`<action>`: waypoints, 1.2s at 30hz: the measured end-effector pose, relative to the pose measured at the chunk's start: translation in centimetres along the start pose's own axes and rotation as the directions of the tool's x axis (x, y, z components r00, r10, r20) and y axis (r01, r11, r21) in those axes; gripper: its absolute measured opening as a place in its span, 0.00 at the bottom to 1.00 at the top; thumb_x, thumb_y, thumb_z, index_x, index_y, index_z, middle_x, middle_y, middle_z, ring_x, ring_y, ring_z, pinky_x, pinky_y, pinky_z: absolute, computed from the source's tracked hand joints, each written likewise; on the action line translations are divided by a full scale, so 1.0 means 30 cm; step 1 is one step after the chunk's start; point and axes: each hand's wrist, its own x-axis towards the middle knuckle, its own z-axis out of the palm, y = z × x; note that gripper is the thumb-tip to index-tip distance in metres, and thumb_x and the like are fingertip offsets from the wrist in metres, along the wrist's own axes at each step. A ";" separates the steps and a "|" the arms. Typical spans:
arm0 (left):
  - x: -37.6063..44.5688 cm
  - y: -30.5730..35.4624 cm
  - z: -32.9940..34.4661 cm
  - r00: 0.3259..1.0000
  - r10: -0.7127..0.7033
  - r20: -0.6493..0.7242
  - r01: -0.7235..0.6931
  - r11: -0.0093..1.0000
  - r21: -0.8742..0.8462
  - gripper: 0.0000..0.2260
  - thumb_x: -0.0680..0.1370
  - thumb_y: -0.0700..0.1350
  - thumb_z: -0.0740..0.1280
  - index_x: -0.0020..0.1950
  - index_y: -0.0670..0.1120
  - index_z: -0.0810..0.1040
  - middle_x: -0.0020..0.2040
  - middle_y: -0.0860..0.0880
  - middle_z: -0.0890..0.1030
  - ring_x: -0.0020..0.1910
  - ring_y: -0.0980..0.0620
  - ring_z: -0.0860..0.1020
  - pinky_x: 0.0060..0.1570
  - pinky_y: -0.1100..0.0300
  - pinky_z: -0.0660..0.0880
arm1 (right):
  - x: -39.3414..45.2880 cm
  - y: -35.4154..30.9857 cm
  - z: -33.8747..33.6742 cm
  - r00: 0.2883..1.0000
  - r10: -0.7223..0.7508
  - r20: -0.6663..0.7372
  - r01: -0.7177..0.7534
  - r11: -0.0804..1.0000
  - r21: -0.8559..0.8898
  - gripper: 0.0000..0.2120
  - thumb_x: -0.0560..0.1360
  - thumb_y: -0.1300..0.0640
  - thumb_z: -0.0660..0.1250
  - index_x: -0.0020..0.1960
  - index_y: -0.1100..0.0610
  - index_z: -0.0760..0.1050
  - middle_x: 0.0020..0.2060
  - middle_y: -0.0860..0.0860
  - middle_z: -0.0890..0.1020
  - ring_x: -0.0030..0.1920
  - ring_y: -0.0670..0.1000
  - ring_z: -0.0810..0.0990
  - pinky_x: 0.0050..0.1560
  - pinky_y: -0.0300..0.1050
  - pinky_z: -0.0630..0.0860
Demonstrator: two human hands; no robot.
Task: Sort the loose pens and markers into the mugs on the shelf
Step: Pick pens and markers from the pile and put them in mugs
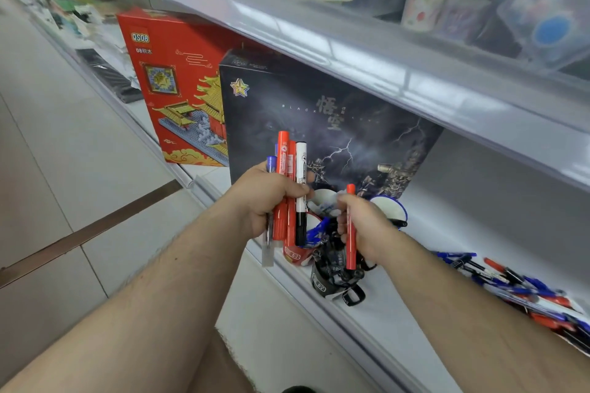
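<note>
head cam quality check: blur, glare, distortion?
Head view: hands and the bundle of markers in the left hand fairly sharp; loose pens at right and upper-shelf goods smeared; glare streaks along the shelf edge strip; wide-angle bending of shelf lines.

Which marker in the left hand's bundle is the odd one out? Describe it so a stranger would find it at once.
Start at the big dark box with lightning standing on the shelf. In front of it the left hand grips an upright bundle of pens. At the bundle's right edge stands the white-and-black marker: white barrel, black ends, while its neighbours are red markers and a blue-capped pen.
</note>
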 end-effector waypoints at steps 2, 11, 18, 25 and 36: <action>-0.011 -0.001 0.032 0.995 -0.028 0.091 0.030 0.999 -0.014 0.15 0.75 0.27 0.64 0.57 0.42 0.78 0.52 0.44 0.85 0.44 0.48 0.85 0.41 0.56 0.81 | -0.101 -0.018 -0.058 0.993 0.047 0.112 -0.083 0.935 0.345 0.12 0.79 0.57 0.58 0.48 0.63 0.76 0.35 0.56 0.74 0.33 0.53 0.72 0.35 0.46 0.69; -0.089 -0.009 0.196 0.927 -0.084 0.366 0.111 0.992 -0.055 0.13 0.77 0.28 0.62 0.55 0.42 0.80 0.50 0.46 0.86 0.44 0.48 0.85 0.42 0.54 0.83 | -0.467 -0.024 -0.198 0.993 -0.080 0.088 0.021 0.846 0.533 0.15 0.82 0.47 0.59 0.62 0.53 0.77 0.32 0.54 0.76 0.28 0.50 0.71 0.27 0.41 0.68; -0.131 -0.036 0.312 0.899 -0.129 0.418 0.130 0.991 0.026 0.14 0.77 0.29 0.60 0.55 0.42 0.80 0.46 0.46 0.86 0.44 0.48 0.85 0.47 0.52 0.81 | -0.562 0.014 -0.278 0.990 -0.130 0.051 0.063 0.740 0.670 0.11 0.80 0.64 0.58 0.56 0.65 0.77 0.37 0.56 0.77 0.32 0.50 0.75 0.33 0.41 0.75; -0.176 -0.078 0.404 0.885 -0.172 0.432 0.151 0.985 0.082 0.16 0.78 0.31 0.61 0.63 0.39 0.77 0.50 0.42 0.85 0.45 0.45 0.85 0.37 0.54 0.81 | -0.661 0.068 -0.322 0.911 -0.301 -0.282 0.398 0.820 0.411 0.10 0.80 0.61 0.64 0.58 0.52 0.78 0.45 0.58 0.83 0.29 0.48 0.74 0.29 0.41 0.70; -0.248 -0.152 0.612 0.878 -0.220 0.426 0.234 0.972 0.020 0.07 0.79 0.39 0.63 0.48 0.42 0.82 0.41 0.43 0.84 0.40 0.45 0.83 0.43 0.52 0.80 | -0.661 0.162 -0.372 0.743 -0.574 -0.343 0.551 0.817 -0.171 0.13 0.81 0.51 0.62 0.62 0.37 0.76 0.52 0.50 0.79 0.48 0.37 0.79 0.52 0.34 0.76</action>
